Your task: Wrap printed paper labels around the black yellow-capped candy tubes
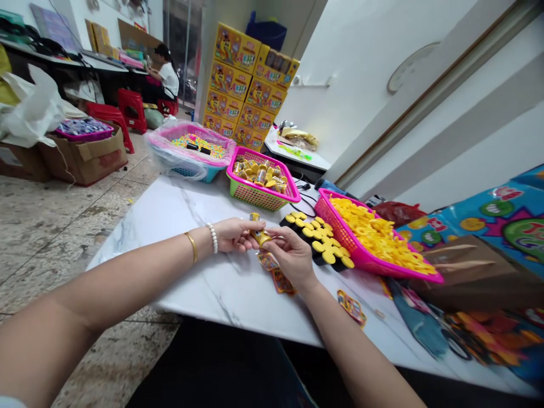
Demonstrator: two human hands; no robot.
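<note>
Between my two hands, above the white marble-patterned table [204,283], is a small cylindrical container [260,236] with a yellow printed label. My left hand [229,233] grips its far end between thumb and fingers. Closed on the near end are the fingertips of my right hand [294,256]. Printed labels [282,281] lie on the table under my right hand, partly hidden by it. Just right of that hand, yellow round caps [322,234] stand in rows on a black holder.
A pink-rimmed basket [263,199] of similar containers stands behind my hands. Left of it is a plastic-lined basket [187,164] of colourful beads. A pink basket [361,249] of yellow pieces stands right, near scissors [457,343]. More labels [352,307] lie nearby. A person [166,78] sits far left.
</note>
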